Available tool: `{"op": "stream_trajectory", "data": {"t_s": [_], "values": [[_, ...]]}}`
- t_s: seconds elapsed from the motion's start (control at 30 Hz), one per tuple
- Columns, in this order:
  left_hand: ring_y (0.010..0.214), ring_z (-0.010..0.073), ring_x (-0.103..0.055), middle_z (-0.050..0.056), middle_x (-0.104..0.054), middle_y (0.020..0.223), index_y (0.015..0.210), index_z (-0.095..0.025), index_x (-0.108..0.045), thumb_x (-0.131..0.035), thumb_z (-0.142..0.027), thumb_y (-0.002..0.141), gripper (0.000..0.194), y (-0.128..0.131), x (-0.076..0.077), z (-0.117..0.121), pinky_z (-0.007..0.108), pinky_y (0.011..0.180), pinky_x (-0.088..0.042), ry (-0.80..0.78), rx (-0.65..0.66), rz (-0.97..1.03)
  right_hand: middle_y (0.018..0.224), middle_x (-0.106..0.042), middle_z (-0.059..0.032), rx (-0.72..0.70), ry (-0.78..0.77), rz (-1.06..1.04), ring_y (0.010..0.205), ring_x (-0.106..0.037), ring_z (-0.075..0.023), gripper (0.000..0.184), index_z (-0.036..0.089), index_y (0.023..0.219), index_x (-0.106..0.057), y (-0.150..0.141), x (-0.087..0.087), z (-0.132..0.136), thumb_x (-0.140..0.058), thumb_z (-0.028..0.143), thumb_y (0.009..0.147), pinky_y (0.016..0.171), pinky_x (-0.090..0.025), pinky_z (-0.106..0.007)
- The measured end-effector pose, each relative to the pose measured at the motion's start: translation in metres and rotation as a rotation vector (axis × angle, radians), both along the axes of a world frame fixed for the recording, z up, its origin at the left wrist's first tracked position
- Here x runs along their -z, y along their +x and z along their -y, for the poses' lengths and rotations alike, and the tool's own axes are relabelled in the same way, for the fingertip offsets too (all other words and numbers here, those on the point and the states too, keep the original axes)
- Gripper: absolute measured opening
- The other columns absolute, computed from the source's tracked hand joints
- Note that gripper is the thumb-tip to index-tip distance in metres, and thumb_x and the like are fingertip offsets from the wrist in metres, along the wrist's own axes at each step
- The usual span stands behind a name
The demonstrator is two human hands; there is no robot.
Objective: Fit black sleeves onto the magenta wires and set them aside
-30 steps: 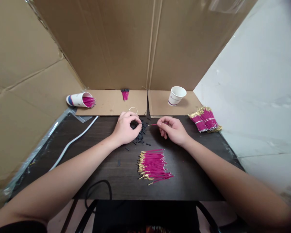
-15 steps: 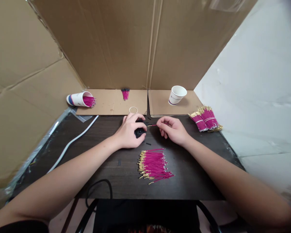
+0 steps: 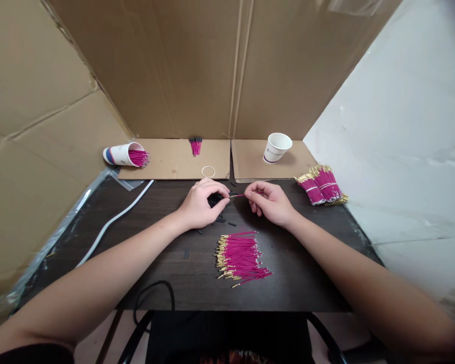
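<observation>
My right hand (image 3: 268,201) pinches a magenta wire (image 3: 239,195) whose gold terminal points left. At the terminal's tip, the thumb and forefinger of my left hand (image 3: 205,202) are pressed together; whatever lies between them is too small to make out. Under and behind that hand is a heap of short black sleeves (image 3: 214,199), partly hidden by the fingers. A few loose black sleeves (image 3: 232,224) lie around it. Closer to me, many magenta wires (image 3: 242,256) lie side by side, gold ends to the left.
A tipped paper cup (image 3: 118,154) holding magenta wires lies at the back left. An upright paper cup (image 3: 277,148), a rubber band (image 3: 208,172) and black-ended wires (image 3: 195,146) are on the cardboard strip (image 3: 163,162). Banded wire bundles (image 3: 320,185) lie right; a white cable (image 3: 114,221) runs left.
My left hand has gone from spread fingers over the black sleeves to a thumb-and-forefinger pinch by the wire's gold end. My right hand has barely moved.
</observation>
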State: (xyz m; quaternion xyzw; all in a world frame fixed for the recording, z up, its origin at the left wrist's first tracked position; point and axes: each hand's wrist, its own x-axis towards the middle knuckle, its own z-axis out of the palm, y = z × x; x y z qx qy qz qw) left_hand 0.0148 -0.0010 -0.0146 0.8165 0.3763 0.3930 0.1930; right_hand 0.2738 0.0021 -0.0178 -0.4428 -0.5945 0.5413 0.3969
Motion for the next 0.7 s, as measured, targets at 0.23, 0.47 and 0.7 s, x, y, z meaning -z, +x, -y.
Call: {"op": "stream_trajectory", "data": {"t_s": [0.23, 0.47, 0.7], "values": [[0.093, 0.0237, -0.078, 0.007, -0.082, 0.100, 0.101, -0.021, -0.080, -0.077, -0.027, 0.102, 0.006, 0.0033, 0.0000, 0.0032, 0.042, 0.093, -0.062, -0.113, -0.082, 0.077, 0.066, -0.064, 0.0011, 0.011, 0.005, 0.001, 0.053, -0.060, -0.0132, 0.052, 0.021, 0.092, -0.070, 0.0001, -0.0004, 0.0001, -0.087, 0.069, 0.087, 0.042, -0.047, -0.023], [0.092, 0.0227, -0.077, 0.006, -0.082, 0.098, 0.100, -0.021, -0.080, -0.078, -0.026, 0.101, 0.006, 0.0043, 0.0007, 0.0024, 0.041, 0.092, -0.062, -0.136, -0.086, 0.096, 0.066, -0.064, 0.0016, 0.022, 0.005, -0.015, 0.052, -0.059, -0.0128, 0.054, 0.021, 0.092, -0.069, -0.0004, -0.0020, 0.0006, -0.087, 0.071, 0.086, 0.041, -0.047, -0.023], [0.092, 0.0222, -0.076, 0.005, -0.082, 0.098, 0.100, -0.021, -0.080, -0.078, -0.025, 0.101, 0.005, 0.0047, 0.0000, 0.0031, 0.041, 0.092, -0.061, -0.124, -0.063, 0.103, 0.066, -0.063, 0.0020, 0.023, 0.011, -0.012, 0.051, -0.059, -0.0124, 0.053, 0.020, 0.092, -0.068, -0.0012, -0.0028, 0.0011, -0.086, 0.070, 0.087, 0.041, -0.046, -0.022]]}}
